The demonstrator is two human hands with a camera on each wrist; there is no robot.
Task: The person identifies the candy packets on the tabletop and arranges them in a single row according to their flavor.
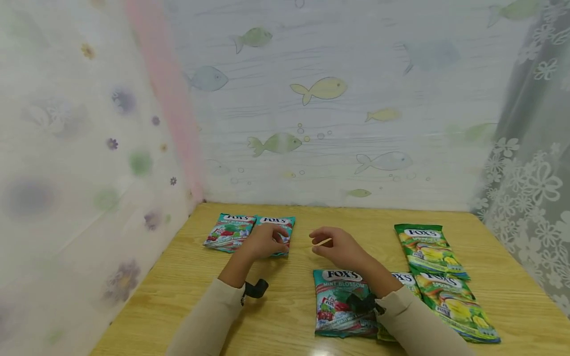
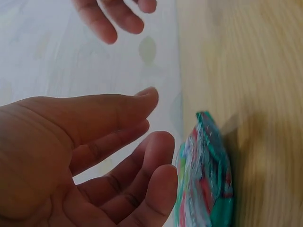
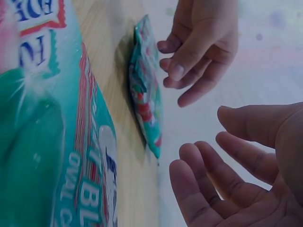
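Observation:
Two teal FOX'S Mint Blossom candy bags lie side by side at the table's far left: one outer bag [image 1: 229, 233] and one inner bag [image 1: 274, 220]. Over the inner bag hovers my left hand [image 1: 262, 241], fingers loosely bent and holding nothing; a gap shows between its thumb and fingertips in the left wrist view. My right hand [image 1: 340, 246] is raised above the table's middle, likewise loosely curved with nothing in it. Below its wrist lies a third Mint Blossom bag [image 1: 334, 310], seen close up in the right wrist view [image 3: 42, 137].
At right lie green-yellow FOX'S bags: a far one [image 1: 429, 251], a near one [image 1: 458, 306] and another [image 1: 406, 281] partly hidden under my right forearm. The wooden table [image 1: 178, 296] meets a fish-printed curtain [image 1: 320, 183] behind and a flowered one [image 1: 89, 198] at left.

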